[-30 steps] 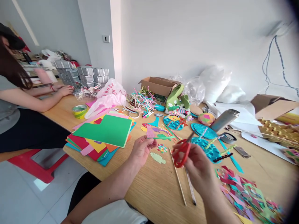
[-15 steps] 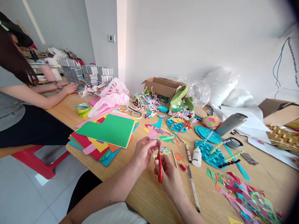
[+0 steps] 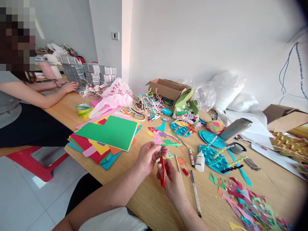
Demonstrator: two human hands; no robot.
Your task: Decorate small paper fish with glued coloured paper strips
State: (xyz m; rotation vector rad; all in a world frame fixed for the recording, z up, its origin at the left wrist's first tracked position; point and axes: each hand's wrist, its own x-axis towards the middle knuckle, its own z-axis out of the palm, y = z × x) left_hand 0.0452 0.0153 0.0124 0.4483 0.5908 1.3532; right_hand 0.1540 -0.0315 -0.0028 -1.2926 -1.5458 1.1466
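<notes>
My left hand [image 3: 146,157] pinches a thin green paper strip [image 3: 171,145] that sticks out to the right above the wooden table [image 3: 154,199]. My right hand [image 3: 171,178] is closed round red-handled scissors [image 3: 163,169], whose blades point up at the strip close to my left fingers. Small coloured paper cut-outs [image 3: 168,156] lie just behind both hands. A wooden stick [image 3: 178,162], an orange paper fish [image 3: 182,160] and a pen [image 3: 196,194] lie right of my right hand.
A stack of coloured paper sheets [image 3: 108,134] lies to the left. A glue bottle [image 3: 200,161], teal paper shapes [image 3: 214,155], a tape roll [image 3: 237,148] and a metal flask [image 3: 235,129] sit behind. Paper scraps [image 3: 247,202] pile at right. Another person [image 3: 21,96] sits at far left.
My right hand brought the scissors from the right over to my left hand and turned the blades upward. The green strip now shows in my left fingers.
</notes>
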